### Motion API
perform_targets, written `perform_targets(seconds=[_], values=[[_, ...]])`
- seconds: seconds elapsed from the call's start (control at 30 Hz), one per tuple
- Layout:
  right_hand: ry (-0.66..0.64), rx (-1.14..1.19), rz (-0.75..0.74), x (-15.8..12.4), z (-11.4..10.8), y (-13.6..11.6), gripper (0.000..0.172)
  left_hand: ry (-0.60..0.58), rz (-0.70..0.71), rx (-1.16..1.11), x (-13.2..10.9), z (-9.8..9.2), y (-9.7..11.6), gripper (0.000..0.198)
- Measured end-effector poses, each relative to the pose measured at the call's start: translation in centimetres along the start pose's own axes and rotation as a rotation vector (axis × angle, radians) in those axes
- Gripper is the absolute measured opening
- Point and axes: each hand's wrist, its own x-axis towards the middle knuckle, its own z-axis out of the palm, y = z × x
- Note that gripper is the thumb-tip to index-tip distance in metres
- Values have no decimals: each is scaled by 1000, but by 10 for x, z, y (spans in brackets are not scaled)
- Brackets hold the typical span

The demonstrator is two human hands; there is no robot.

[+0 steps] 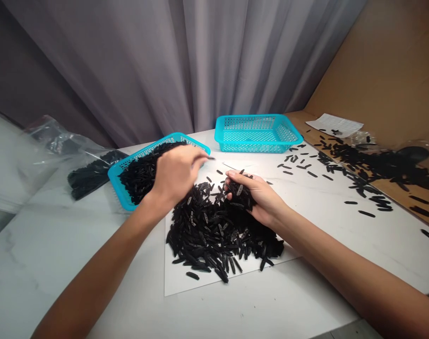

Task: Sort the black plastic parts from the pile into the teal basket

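A clear plastic bag (61, 147) with black pieces inside lies at the far left of a white table (45, 268), its mouth toward the left edge. Just beside it, a blue basket (115, 187), full of black pieces, sits at a slant, its near left corner facing a broad stretch of tabletop. The left hand (176, 172) hovers over the basket's right side, hiding part of the rim, its fingertips pinched narrow on one dark piece (211, 158); that piece is blurred.

Behind, a grey curtain (214, 61) hangs along the far edge. At center, the main pile (214, 235) spreads over a white sheet (172, 285), which shows a margin along its left and near edges. A second basket (253, 148) stands near the far edge, its slotted floor visible, a strip of table between it and the hands.

The right hand (262, 197), above the pile's far right side, cups a clump of pieces (242, 192) in curled fingers. Farther right, strays (308, 173) dot the table up to the cardboard (391, 61), where a paper (334, 124) and a darker heap (369, 162) lie.
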Motion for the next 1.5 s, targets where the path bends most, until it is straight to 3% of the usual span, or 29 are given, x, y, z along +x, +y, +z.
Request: perform_targets(seconds=[0.07, 0.13, 0.2, 0.3, 0.4, 0.53, 0.7, 0.9, 1.27, 1.5], values=[[26, 11, 14, 0, 0, 1, 8, 123, -158, 184, 3, -7, -11, 17], [46, 21, 25, -1, 0, 1, 7, 150, -234, 208, 6, -14, -17, 24], [55, 28, 35, -1, 0, 1, 7, 26, -196, 5, 7, -16, -14, 25], [56, 32, 44, -1, 1, 0, 6, -286, -13, -354, 3, -11, 3, 12], [51, 33, 42, -1, 1, -1, 4, -397, 106, -426, -4, -1, 19, 8], [43, 29, 50, 0, 2, -3, 2, -354, 143, -431, -7, 8, 23, 12], [30, 25, 69, 2, 1, -3, 4, -328, 184, -414, -6, 5, 19, 7], [13, 3, 80, 1, -1, -4, 8, -264, 67, -301, -3, 3, 12, 3], [-3, -31, 57, -2, 0, -3, 17, -224, 36, -230, -4, 0, 14, 5], [-11, -9, 47, -1, 0, -3, 12, -216, 146, -269, -3, -2, 16, 4]])
